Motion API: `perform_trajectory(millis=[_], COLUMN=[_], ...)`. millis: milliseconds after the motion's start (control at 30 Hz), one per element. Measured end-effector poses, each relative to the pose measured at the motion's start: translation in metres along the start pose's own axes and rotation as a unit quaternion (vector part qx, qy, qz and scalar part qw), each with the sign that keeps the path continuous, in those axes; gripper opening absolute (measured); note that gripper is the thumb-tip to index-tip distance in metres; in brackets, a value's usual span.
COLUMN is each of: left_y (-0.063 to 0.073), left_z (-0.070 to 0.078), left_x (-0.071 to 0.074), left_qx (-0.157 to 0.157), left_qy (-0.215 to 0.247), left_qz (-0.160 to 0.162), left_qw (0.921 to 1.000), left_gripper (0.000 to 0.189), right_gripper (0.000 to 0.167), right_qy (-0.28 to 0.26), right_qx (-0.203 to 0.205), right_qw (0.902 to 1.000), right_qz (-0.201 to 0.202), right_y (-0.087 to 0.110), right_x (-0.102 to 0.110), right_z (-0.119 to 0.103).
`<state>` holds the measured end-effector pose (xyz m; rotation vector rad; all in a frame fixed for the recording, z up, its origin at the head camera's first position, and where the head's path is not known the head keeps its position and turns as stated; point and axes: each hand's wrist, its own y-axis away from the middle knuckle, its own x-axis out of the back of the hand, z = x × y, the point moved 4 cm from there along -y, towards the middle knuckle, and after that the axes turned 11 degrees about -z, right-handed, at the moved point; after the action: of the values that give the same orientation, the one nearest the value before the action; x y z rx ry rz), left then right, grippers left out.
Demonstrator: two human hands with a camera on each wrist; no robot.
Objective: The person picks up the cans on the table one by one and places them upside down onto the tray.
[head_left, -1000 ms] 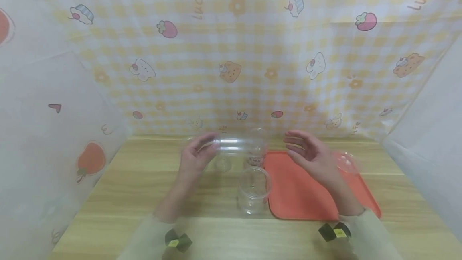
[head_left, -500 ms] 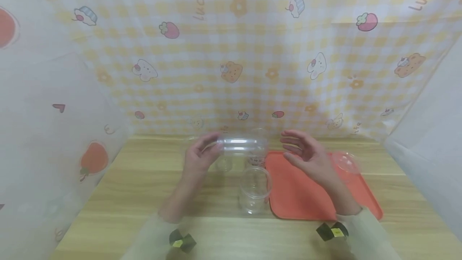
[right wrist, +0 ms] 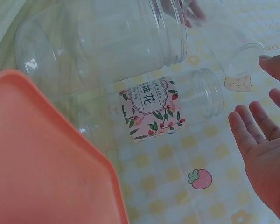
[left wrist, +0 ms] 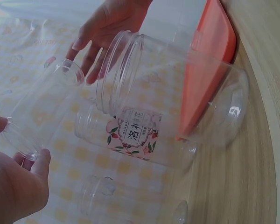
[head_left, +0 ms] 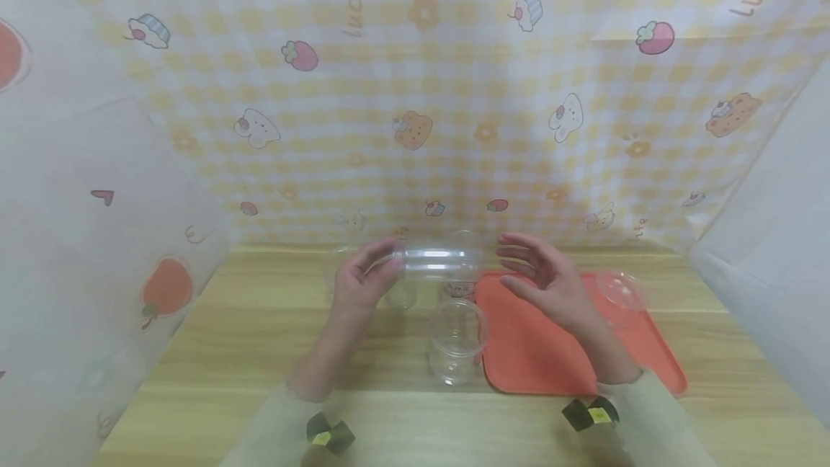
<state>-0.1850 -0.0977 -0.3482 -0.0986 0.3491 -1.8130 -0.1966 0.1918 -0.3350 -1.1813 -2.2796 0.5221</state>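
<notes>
My left hand (head_left: 364, 281) grips one end of a clear plastic jar (head_left: 436, 264), held sideways above the table. In the left wrist view, the thumb and fingers wrap that jar's near end. My right hand (head_left: 547, 285) hovers just off the far end, fingers spread and slightly bent, holding nothing. Below stands a larger clear jar (head_left: 457, 341), upright and without a lid, its threaded mouth showing in the left wrist view. Behind it is a clear jar with a pink floral label (right wrist: 151, 108), partly hidden by the held jar in the head view.
An orange tray (head_left: 545, 359) lies on the wooden table (head_left: 246, 352), right of the jars. A clear, round plastic piece (head_left: 621, 291) sits at its back right corner. Another small clear container (head_left: 400, 295) stands left of the labelled jar. A patterned cloth (head_left: 363, 92) hangs behind.
My left hand has shifted slightly right with the jar. My right hand has moved left, narrowing the gap to the jar's far end. The standing jars and tray stay put.
</notes>
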Motion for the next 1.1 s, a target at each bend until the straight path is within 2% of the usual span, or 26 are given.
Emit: perform_trajectory(millis=[500,800,1100], left_y=[0.001,0.001,-0.001], left_z=[0.002,0.000,-0.001], left_x=[-0.001,-0.003,-0.007], left_qx=[-0.001,-0.006,-0.020], left_qy=[0.000,-0.005,0.004], left_qz=[-0.009,-0.017,-0.019], left_qw=[1.0000,0.9998,0.9996], left_gripper=[0.044,0.044,0.041], right_gripper=[0.063,0.066,0.071], right_qy=[0.007,-0.006,-0.007], right_qx=[-0.018,-0.010,-0.016], right_qw=[0.9998,0.9999,0.9998], right_qz=[-0.005,-0.012,-0.012], right_y=[-0.003,-0.006,-0.009], right_x=[-0.003,-0.007,-0.010], right_z=[0.001,0.002,0.000])
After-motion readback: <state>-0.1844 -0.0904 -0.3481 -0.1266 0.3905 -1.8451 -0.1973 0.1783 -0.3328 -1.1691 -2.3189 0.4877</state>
